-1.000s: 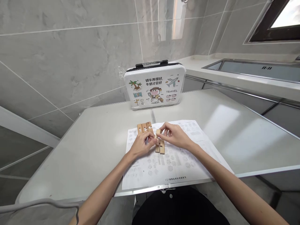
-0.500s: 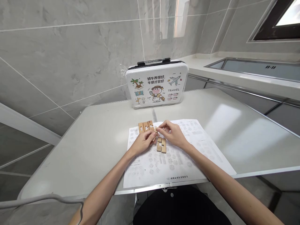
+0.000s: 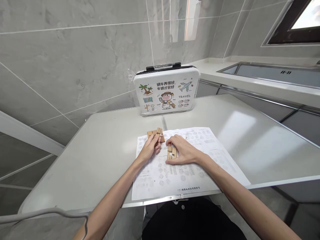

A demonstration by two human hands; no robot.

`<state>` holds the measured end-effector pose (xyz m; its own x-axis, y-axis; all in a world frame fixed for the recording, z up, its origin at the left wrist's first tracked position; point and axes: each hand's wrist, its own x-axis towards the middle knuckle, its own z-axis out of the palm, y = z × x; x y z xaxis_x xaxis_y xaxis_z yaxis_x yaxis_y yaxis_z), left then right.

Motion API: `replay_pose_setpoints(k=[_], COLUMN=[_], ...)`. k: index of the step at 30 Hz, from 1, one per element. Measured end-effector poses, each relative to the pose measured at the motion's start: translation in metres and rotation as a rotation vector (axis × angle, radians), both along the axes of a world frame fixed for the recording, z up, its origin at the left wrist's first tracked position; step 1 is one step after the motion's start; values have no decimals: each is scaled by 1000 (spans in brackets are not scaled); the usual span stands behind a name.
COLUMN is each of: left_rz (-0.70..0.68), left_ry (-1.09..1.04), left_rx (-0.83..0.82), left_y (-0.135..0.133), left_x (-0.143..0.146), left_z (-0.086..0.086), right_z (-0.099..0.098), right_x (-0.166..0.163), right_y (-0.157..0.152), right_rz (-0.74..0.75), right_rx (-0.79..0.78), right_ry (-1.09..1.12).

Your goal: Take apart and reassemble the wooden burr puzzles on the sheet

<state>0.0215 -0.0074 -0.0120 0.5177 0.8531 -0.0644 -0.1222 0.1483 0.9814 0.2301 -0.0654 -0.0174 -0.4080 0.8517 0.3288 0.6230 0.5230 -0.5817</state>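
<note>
Positioning seems underway behind the near edge of the table (image 3: 87,160): left fingers (image 3: 153,138) pinch a wooden block (image 3: 159,130), right fingers (image 3: 173,139) curve half-open round two notched pieces (image 3: 174,151), hold unconfirmed; steady placement likely required next.

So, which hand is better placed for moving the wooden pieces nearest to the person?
Probably the right hand: it curves around those wooden pieces, while the left hand holds another block.

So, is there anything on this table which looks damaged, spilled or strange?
One oddity: the white case wears clear plastic, crumpled at its upper left corner, as if half unwrapped. I see no spill. The wooden blocks at the right hand show gaps, but these look like cut notches, not damage.
</note>
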Motion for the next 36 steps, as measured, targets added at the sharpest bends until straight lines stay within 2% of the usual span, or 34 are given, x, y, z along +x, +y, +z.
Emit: replay_pose_setpoints(k=[4,7,10,14,17,21,28,32,36], left_rz=[-26,-40,-38,-22,-20,-9,28,15,59], left_ry=[-14,-6,13,55,99,153,225,254,285], left_rx=[-10,7,44,106,140,173,215,238,281], left_y=[0,0,0,-1,-2,-1,-3,-5,-6], left_x=[-1,-1,-2,-1,-1,-1,-2,-1,0], left_z=[1,1,2,2,3,2,1,2,-1], right_z=[1,0,-3,-6,-7,-8,-12,-10,-5], right_x=[-3,-2,0,2,3,4,0,-4,-7], right_y=[-2,-1,2,8,11,12,7,4,2], right_rz=[-2,-24,-53,-77,-50,-50,-166,-153,-176], right_rx=[4,0,-66,-281,-322,-149,150,287,402], right_ry=[8,98,342,710,825,770,468,319,217])
